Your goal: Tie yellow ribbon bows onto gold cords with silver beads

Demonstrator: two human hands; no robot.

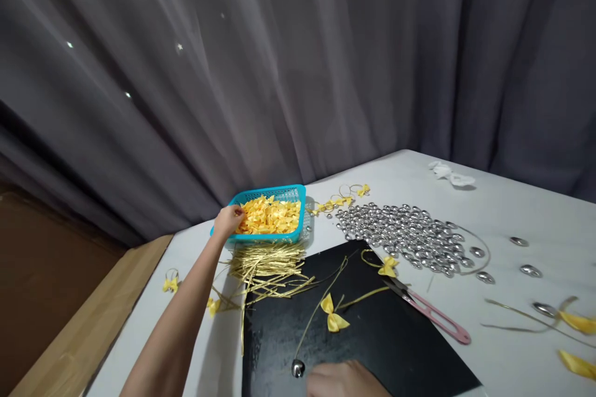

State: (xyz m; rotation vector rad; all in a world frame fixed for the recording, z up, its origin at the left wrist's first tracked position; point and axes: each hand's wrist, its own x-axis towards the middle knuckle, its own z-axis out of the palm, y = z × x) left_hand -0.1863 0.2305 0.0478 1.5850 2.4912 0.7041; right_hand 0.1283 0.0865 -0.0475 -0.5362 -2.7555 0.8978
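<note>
My left hand (228, 220) reaches far out to the blue basket (298, 193) of small yellow ribbon bows (270, 216); its fingers are curled into the bows at the basket's left corner. My right hand (347, 379) rests at the bottom edge on the black mat (391, 347), right beside a silver bell (298, 368) on a gold cord. Only its back shows, so the fingers are hidden. A yellow bow (333, 313) lies on the mat above that hand.
A bundle of gold cords (267, 262) lies in front of the basket. A pile of silver bells (405, 232) spreads to the right, with pink snips (437, 317) beside the mat. Loose bows and bells dot the white table (512, 205). Grey curtains hang behind.
</note>
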